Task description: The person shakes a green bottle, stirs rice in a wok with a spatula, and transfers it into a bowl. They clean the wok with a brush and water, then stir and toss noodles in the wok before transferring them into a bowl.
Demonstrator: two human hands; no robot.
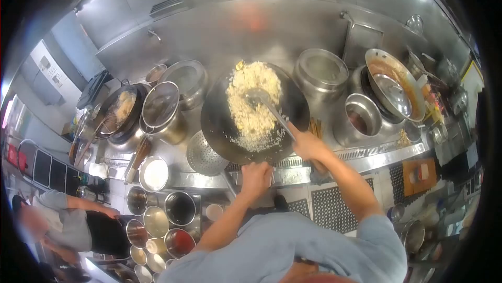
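Note:
A large dark wok [214, 121] stands on the steel range, with a heap of fried rice and yellow bits [251, 82] in it. My right hand [307, 144] is closed around the handle of a metal ladle [257, 96], whose bowl rests in the rice. At the near rim of the wok, my left hand [256, 179] is closed on the edge; a cloth or handle under it cannot be made out. Just left of the wok lies a perforated skimmer [205, 153], its handle running toward my left forearm.
Lidded pots [321, 71] and an open steel pot [361, 117] stand to the right, near a tilted pan [410, 82]. At left are a strainer [160, 104] and another wok [112, 113]. Seasoning containers [180, 208] stand lower left, beside a co-worker [78, 225].

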